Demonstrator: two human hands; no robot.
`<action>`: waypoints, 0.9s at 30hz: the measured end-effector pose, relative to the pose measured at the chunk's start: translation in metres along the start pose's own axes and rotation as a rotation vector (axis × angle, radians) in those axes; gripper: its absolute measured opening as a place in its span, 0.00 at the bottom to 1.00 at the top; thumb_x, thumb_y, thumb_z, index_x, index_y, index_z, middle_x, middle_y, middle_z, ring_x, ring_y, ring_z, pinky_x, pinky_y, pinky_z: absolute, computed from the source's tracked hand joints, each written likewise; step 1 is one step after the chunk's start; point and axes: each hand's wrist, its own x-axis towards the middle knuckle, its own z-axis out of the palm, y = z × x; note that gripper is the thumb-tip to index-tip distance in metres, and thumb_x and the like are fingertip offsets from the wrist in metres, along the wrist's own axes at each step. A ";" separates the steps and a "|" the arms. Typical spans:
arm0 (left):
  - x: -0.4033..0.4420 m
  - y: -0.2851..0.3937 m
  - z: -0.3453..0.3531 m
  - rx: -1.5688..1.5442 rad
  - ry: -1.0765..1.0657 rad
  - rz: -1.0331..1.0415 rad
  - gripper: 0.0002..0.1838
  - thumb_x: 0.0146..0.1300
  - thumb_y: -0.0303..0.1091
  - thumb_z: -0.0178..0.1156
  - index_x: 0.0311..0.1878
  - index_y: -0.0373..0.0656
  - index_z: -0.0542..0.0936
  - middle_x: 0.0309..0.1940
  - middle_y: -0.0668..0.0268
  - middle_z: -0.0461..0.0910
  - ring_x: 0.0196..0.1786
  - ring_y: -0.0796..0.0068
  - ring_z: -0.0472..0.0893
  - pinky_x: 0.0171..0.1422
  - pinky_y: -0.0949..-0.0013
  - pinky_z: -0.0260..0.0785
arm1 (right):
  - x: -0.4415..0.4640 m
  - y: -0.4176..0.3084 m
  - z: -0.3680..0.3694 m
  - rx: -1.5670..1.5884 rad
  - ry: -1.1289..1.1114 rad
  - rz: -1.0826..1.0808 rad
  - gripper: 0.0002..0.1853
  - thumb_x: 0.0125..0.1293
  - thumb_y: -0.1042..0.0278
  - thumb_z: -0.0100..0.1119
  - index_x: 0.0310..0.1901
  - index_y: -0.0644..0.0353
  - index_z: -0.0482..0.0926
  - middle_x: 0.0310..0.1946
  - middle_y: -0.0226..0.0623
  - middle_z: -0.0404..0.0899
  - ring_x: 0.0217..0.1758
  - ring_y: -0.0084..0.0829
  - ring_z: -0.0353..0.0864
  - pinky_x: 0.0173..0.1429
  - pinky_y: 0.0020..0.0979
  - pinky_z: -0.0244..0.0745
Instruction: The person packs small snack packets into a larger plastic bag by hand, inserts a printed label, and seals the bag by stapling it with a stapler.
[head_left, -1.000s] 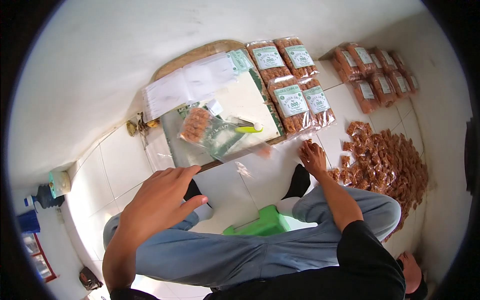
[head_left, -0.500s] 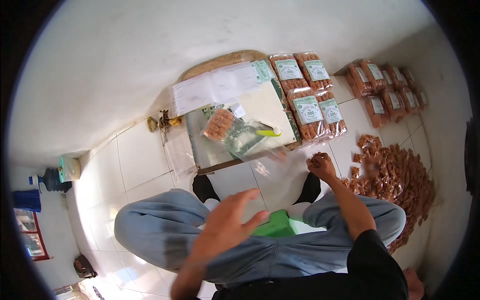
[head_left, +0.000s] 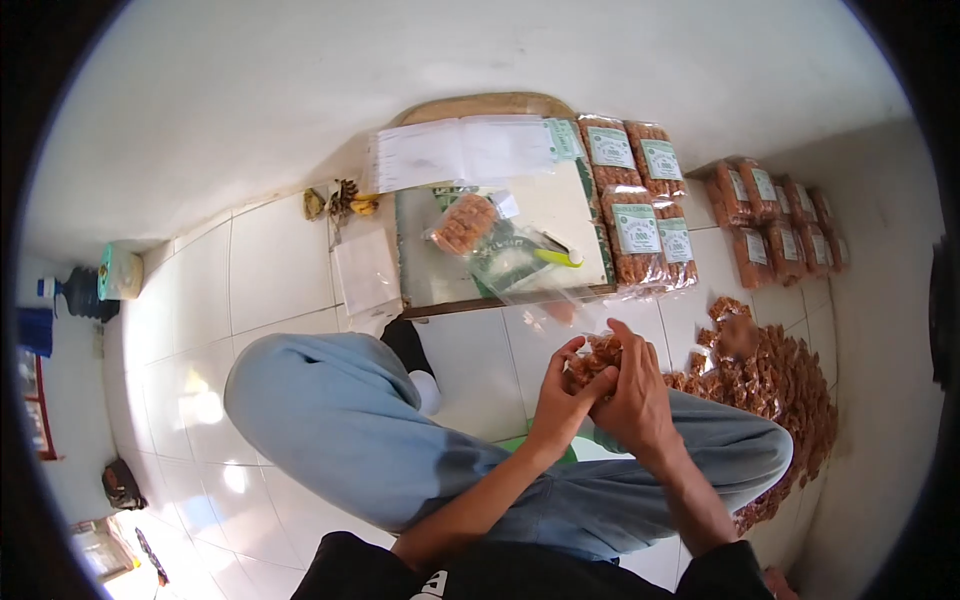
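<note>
Now, our left hand and right hand clasp their fingers round brown packets, probably light, slippery and brittle, best cupped from left and right

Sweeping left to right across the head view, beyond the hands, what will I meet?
Lidded tub → bananas → clear bag holding brown snacks → green-handled tool → group of four labelled packs → stacked packs by the right-hand wall.
</note>
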 end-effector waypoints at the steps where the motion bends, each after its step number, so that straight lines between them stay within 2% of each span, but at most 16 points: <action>1: -0.002 0.005 -0.006 -0.044 0.023 0.000 0.33 0.66 0.30 0.64 0.70 0.35 0.60 0.60 0.56 0.73 0.61 0.68 0.75 0.66 0.67 0.69 | -0.001 -0.005 0.006 -0.041 0.030 -0.042 0.48 0.47 0.67 0.76 0.69 0.64 0.59 0.52 0.48 0.75 0.55 0.49 0.75 0.61 0.44 0.72; 2: -0.003 0.010 -0.012 -0.089 0.047 0.001 0.31 0.66 0.28 0.64 0.68 0.35 0.62 0.58 0.57 0.74 0.59 0.69 0.77 0.64 0.67 0.72 | -0.001 -0.010 0.005 -0.035 0.020 -0.053 0.48 0.47 0.67 0.76 0.69 0.64 0.59 0.52 0.48 0.75 0.55 0.49 0.75 0.61 0.44 0.72; 3: -0.004 0.016 -0.018 -0.133 0.059 0.022 0.31 0.63 0.30 0.68 0.66 0.37 0.66 0.51 0.61 0.79 0.53 0.72 0.81 0.56 0.71 0.77 | 0.000 -0.018 0.000 0.036 -0.058 -0.051 0.50 0.46 0.67 0.77 0.70 0.64 0.57 0.55 0.49 0.73 0.57 0.50 0.74 0.63 0.43 0.71; 5: -0.007 0.036 -0.037 -0.106 0.040 -0.018 0.29 0.63 0.30 0.67 0.65 0.37 0.67 0.50 0.61 0.79 0.51 0.74 0.81 0.54 0.72 0.77 | 0.001 -0.030 -0.012 0.246 -0.232 0.015 0.53 0.43 0.69 0.80 0.71 0.61 0.59 0.62 0.48 0.70 0.60 0.48 0.74 0.65 0.41 0.71; 6: -0.009 0.044 -0.045 -0.081 0.013 -0.064 0.27 0.64 0.30 0.66 0.64 0.37 0.69 0.49 0.62 0.79 0.50 0.76 0.81 0.53 0.73 0.77 | 0.003 -0.025 -0.012 0.251 -0.252 0.013 0.53 0.43 0.69 0.80 0.71 0.61 0.59 0.62 0.48 0.70 0.60 0.48 0.74 0.65 0.41 0.71; 7: -0.010 0.051 -0.043 -0.078 0.014 -0.057 0.26 0.64 0.31 0.66 0.63 0.37 0.70 0.48 0.63 0.80 0.45 0.80 0.81 0.45 0.77 0.77 | 0.005 -0.017 -0.014 0.329 -0.280 -0.029 0.51 0.42 0.71 0.80 0.70 0.58 0.62 0.63 0.46 0.70 0.60 0.46 0.75 0.64 0.40 0.72; 8: -0.011 0.052 -0.046 -0.083 0.020 -0.062 0.26 0.64 0.31 0.66 0.63 0.37 0.70 0.48 0.63 0.80 0.45 0.80 0.81 0.45 0.77 0.77 | 0.006 -0.012 -0.015 0.408 -0.307 -0.069 0.50 0.42 0.73 0.80 0.70 0.56 0.64 0.63 0.43 0.70 0.60 0.43 0.75 0.62 0.38 0.74; 9: -0.011 0.053 -0.048 -0.035 -0.027 -0.076 0.27 0.63 0.32 0.67 0.64 0.36 0.70 0.48 0.64 0.80 0.44 0.81 0.81 0.42 0.78 0.75 | 0.007 -0.012 -0.016 0.457 -0.330 0.001 0.47 0.42 0.76 0.79 0.68 0.52 0.68 0.63 0.40 0.71 0.59 0.40 0.76 0.61 0.35 0.75; 11: -0.012 0.054 -0.049 -0.011 -0.072 -0.113 0.34 0.61 0.35 0.71 0.66 0.34 0.68 0.47 0.65 0.80 0.42 0.82 0.80 0.35 0.79 0.71 | 0.009 -0.012 -0.016 0.444 -0.352 0.024 0.46 0.43 0.76 0.79 0.68 0.52 0.68 0.63 0.40 0.71 0.60 0.39 0.76 0.61 0.35 0.75; 13: -0.011 0.053 -0.048 -0.029 -0.048 -0.097 0.36 0.60 0.36 0.72 0.66 0.34 0.66 0.47 0.65 0.80 0.42 0.81 0.80 0.35 0.79 0.71 | 0.010 -0.012 -0.010 0.438 -0.373 0.039 0.45 0.43 0.76 0.79 0.67 0.52 0.69 0.62 0.40 0.72 0.60 0.39 0.76 0.61 0.35 0.75; 15: -0.012 0.052 -0.050 -0.045 -0.024 -0.081 0.38 0.59 0.37 0.73 0.67 0.35 0.65 0.46 0.65 0.79 0.43 0.81 0.80 0.35 0.79 0.71 | 0.004 -0.010 0.006 0.432 -0.218 -0.039 0.44 0.44 0.77 0.77 0.67 0.54 0.69 0.60 0.40 0.72 0.59 0.39 0.77 0.60 0.36 0.76; 19: -0.015 0.054 -0.050 -0.015 0.028 -0.062 0.42 0.57 0.35 0.74 0.69 0.37 0.61 0.51 0.63 0.77 0.46 0.78 0.80 0.42 0.78 0.75 | -0.001 -0.009 0.028 0.351 -0.147 -0.115 0.43 0.47 0.79 0.75 0.68 0.56 0.69 0.61 0.42 0.70 0.58 0.42 0.76 0.59 0.36 0.75; 21: -0.014 0.050 -0.050 0.010 0.043 -0.063 0.42 0.57 0.34 0.74 0.69 0.37 0.59 0.52 0.62 0.76 0.48 0.77 0.80 0.45 0.77 0.76 | -0.002 -0.011 0.035 0.356 -0.117 -0.034 0.40 0.51 0.82 0.71 0.69 0.59 0.68 0.66 0.45 0.66 0.60 0.45 0.74 0.61 0.36 0.74; 23: -0.011 0.041 -0.054 -0.035 0.045 -0.043 0.43 0.57 0.34 0.74 0.70 0.39 0.58 0.54 0.62 0.74 0.51 0.76 0.80 0.50 0.76 0.77 | -0.002 -0.009 0.035 0.357 -0.147 -0.060 0.41 0.51 0.82 0.71 0.69 0.59 0.67 0.67 0.45 0.64 0.63 0.46 0.71 0.63 0.37 0.73; 25: -0.009 0.040 -0.049 -0.044 0.065 0.003 0.42 0.58 0.34 0.73 0.69 0.40 0.58 0.53 0.62 0.74 0.52 0.76 0.79 0.51 0.75 0.77 | -0.001 -0.008 0.034 0.354 -0.170 -0.080 0.41 0.52 0.81 0.70 0.70 0.59 0.66 0.68 0.46 0.63 0.66 0.47 0.68 0.65 0.38 0.71; 27: -0.010 0.042 -0.043 -0.052 0.082 0.045 0.40 0.59 0.34 0.73 0.69 0.40 0.59 0.53 0.63 0.74 0.52 0.76 0.79 0.51 0.75 0.76 | 0.002 -0.013 0.029 0.389 -0.188 -0.135 0.47 0.49 0.79 0.72 0.72 0.58 0.60 0.67 0.46 0.63 0.69 0.48 0.64 0.68 0.41 0.69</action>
